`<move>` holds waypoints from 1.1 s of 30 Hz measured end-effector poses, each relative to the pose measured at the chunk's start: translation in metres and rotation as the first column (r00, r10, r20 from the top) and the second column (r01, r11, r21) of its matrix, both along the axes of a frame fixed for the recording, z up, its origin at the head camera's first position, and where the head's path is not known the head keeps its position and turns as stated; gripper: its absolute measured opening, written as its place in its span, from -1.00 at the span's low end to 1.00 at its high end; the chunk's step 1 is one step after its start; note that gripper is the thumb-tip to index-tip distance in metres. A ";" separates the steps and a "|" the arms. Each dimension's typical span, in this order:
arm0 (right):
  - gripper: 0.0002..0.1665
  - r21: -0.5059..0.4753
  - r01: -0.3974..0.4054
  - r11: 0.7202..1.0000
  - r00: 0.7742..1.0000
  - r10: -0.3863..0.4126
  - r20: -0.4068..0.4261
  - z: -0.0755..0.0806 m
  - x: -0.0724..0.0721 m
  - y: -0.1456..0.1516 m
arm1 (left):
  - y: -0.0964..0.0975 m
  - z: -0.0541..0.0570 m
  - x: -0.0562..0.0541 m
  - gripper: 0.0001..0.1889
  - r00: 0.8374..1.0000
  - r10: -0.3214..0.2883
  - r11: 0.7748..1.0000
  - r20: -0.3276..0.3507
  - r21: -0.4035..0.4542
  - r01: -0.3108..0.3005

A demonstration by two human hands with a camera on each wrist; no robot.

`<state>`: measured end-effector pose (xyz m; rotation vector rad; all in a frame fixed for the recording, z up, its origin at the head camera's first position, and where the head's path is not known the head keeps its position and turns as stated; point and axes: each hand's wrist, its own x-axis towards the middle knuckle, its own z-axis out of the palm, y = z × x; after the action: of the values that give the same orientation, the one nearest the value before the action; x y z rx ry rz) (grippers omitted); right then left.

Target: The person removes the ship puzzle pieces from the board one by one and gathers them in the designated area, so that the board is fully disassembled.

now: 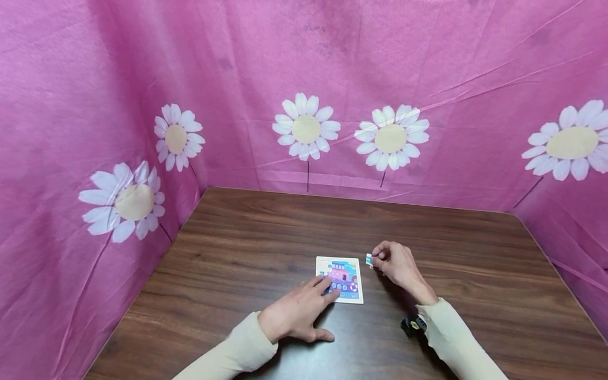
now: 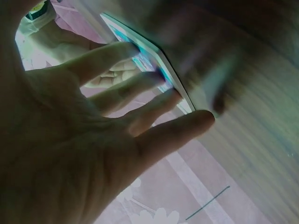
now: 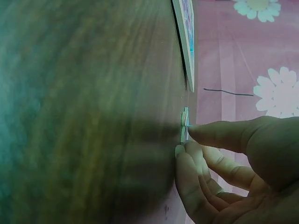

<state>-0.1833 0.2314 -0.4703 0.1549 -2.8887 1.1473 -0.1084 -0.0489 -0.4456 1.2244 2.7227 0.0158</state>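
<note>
Puzzle (image 1: 344, 278) (left hand (image 1: 301, 310) covers part), piece (image 1: 368, 259) partly hidden

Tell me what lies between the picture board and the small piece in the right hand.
Only bare brown tabletop shows between the board and the piece, in the head view.

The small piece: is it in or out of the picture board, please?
Out; the right hand holds the piece apart from the board.

Pink daisy curtain (image 1: 256, 63) behind brown table (image 1: 237, 227)
</note>
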 end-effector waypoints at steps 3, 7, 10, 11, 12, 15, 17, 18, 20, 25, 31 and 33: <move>-0.94 0.017 0.000 1.000 1.000 0.000 -0.009 0.000 0.001 -0.001 | 0.001 0.001 0.006 0.02 0.997 0.048 0.999 0.059 -0.008 -0.048; -0.96 0.033 0.004 0.999 0.999 -0.002 -0.041 0.000 0.000 -0.003 | 0.000 -0.002 0.010 0.08 0.994 0.073 0.997 0.079 -0.012 -0.072; -0.93 0.011 -0.019 1.000 0.998 0.019 -0.062 0.001 0.000 -0.008 | 0.000 -0.005 0.011 0.10 0.994 0.077 0.997 0.075 -0.014 -0.076; -0.93 -0.001 -0.034 0.999 0.997 0.034 -0.067 0.001 0.000 -0.011 | -0.001 -0.006 0.011 0.10 0.994 0.081 0.997 0.076 -0.013 -0.080; -0.93 -0.011 -0.055 0.998 0.996 0.054 -0.069 0.001 0.000 -0.013 | -0.001 -0.006 0.011 0.10 0.993 0.085 0.996 0.080 -0.011 -0.084; -0.93 -0.036 -0.137 0.990 0.988 0.134 -0.077 0.003 0.000 -0.021 | -0.001 -0.007 0.012 0.10 0.991 0.094 0.996 0.095 -0.007 -0.093; -0.93 -0.029 -0.190 0.981 0.979 0.187 -0.087 0.004 0.000 -0.027 | -0.002 -0.007 0.012 0.09 0.990 0.096 0.995 0.102 -0.005 -0.096; -0.92 -0.022 -0.214 0.976 0.973 0.212 -0.092 0.004 0.000 -0.030 | -0.002 -0.007 0.012 0.09 0.990 0.096 0.995 0.103 -0.005 -0.096; -0.90 -0.014 -0.252 0.968 0.963 0.249 -0.099 0.005 0.000 -0.035 | -0.002 -0.007 0.012 0.09 0.991 0.092 0.996 0.097 0.000 -0.093; -0.88 -0.001 -0.294 0.956 0.951 0.292 -0.098 0.006 -0.003 -0.048 | -0.001 -0.007 0.011 0.08 0.993 0.088 0.996 0.076 0.005 -0.089; -0.89 -0.008 -0.342 0.940 0.935 0.339 -0.108 0.006 -0.005 -0.060 | 0.000 -0.008 0.011 0.08 0.996 0.087 0.996 0.032 -0.002 -0.087; -0.89 -0.006 -0.357 0.934 0.929 0.354 -0.104 0.005 -0.005 -0.062 | 0.001 -0.007 0.011 0.08 0.996 0.088 0.996 0.030 0.002 -0.088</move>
<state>-0.1881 0.1692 -0.4649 0.7417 -2.8273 1.1771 -0.0975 -0.0482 -0.4529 1.0958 2.7495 0.0491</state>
